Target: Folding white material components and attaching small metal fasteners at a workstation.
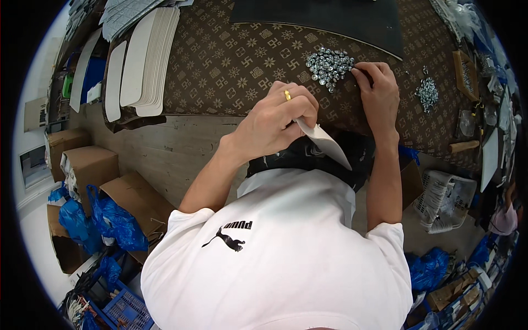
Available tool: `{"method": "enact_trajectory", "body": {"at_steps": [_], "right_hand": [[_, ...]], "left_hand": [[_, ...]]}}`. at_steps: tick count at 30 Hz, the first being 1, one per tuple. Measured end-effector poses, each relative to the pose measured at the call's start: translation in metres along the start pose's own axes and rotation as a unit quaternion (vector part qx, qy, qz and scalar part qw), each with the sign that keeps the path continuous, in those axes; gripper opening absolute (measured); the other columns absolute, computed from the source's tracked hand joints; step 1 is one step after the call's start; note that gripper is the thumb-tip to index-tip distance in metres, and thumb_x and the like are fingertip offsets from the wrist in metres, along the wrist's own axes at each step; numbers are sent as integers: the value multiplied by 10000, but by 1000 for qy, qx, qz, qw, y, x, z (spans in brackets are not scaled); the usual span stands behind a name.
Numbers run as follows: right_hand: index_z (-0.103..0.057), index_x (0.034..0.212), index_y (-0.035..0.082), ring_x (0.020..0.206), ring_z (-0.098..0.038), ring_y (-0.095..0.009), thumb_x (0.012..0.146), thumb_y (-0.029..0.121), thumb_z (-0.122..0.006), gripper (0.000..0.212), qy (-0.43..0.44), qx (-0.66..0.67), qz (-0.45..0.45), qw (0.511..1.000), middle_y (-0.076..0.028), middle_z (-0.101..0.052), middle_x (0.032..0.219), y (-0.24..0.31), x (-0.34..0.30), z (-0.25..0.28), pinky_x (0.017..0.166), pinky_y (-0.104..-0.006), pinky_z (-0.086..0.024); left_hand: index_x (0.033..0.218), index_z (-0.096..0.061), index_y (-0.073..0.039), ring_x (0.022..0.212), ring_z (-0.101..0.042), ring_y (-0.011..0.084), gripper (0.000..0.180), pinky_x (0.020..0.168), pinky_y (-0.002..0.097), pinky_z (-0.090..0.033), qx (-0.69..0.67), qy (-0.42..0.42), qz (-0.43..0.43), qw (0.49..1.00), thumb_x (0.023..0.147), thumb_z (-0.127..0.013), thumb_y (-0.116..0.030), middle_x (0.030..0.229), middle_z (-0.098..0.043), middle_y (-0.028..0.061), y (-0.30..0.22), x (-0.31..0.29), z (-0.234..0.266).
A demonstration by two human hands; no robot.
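Observation:
My left hand (278, 115), with a gold ring, is closed round one end of a thin white panel (328, 146). The panel slants down to the right over my lap, just off the table's near edge. My right hand (380, 91) is at the right side of a heap of small shiny metal fasteners (327, 65) on the patterned brown tablecloth (220, 66). Its thumb and forefinger come together at the heap's edge; any piece between them is too small to make out. A smaller heap of tiny metal pieces (427, 94) lies farther right.
A stack of white round-cornered panels (146, 63) lies on the table's left. A dark mat (319, 19) is at the back. A wooden tray (465, 76) holds metal pieces at the right. Cardboard boxes (91, 168), blue bags (118, 220) and a white basket (445, 201) stand below.

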State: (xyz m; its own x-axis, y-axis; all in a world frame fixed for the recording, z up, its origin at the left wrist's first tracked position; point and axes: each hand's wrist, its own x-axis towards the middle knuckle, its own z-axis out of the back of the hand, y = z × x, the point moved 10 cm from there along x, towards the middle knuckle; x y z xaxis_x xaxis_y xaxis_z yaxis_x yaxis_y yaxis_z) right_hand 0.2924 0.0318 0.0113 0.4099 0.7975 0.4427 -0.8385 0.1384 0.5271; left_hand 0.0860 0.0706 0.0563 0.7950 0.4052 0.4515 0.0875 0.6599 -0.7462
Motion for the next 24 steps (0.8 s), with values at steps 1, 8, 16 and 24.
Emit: {"method": "enact_trajectory", "body": {"at_steps": [1,8,16,24], "right_hand": [[-737,1045,51,767,-651,-135,959,119,-733,110,4,1,-5,1000,-94,-694,882,-1,0,-1,715,-302,-513],[-737,1020,6,815,-659,-71,955,31,-734,70,129,299,-216,920,-39,-719,888,14,-34,-8,722,-241,-519],[-739,1054,-43,866,-661,-65,963,-55,-684,108,212,451,-200,844,-31,-720,932,58,-63,-6,743,-209,-536],[-754,1082,-21,878,-682,-87,935,-107,-675,188,173,398,-123,893,-58,-729,989,66,-59,12,775,-221,-557]], "left_hand": [[876,-595,-98,869,-629,210,269,846,352,-432,1,2,1,1000,750,-756,76,913,-647,0,1,0,-1],[880,-595,-94,857,-639,212,274,826,358,-444,7,-8,-22,1000,743,-763,75,922,-655,9,-1,4,-6],[842,-602,-88,840,-617,198,266,777,320,-485,41,-6,14,999,727,-773,80,940,-680,33,2,10,-8],[847,-605,-80,842,-611,209,252,754,321,-492,54,2,4,999,741,-769,79,944,-674,40,-3,13,-10]]}}
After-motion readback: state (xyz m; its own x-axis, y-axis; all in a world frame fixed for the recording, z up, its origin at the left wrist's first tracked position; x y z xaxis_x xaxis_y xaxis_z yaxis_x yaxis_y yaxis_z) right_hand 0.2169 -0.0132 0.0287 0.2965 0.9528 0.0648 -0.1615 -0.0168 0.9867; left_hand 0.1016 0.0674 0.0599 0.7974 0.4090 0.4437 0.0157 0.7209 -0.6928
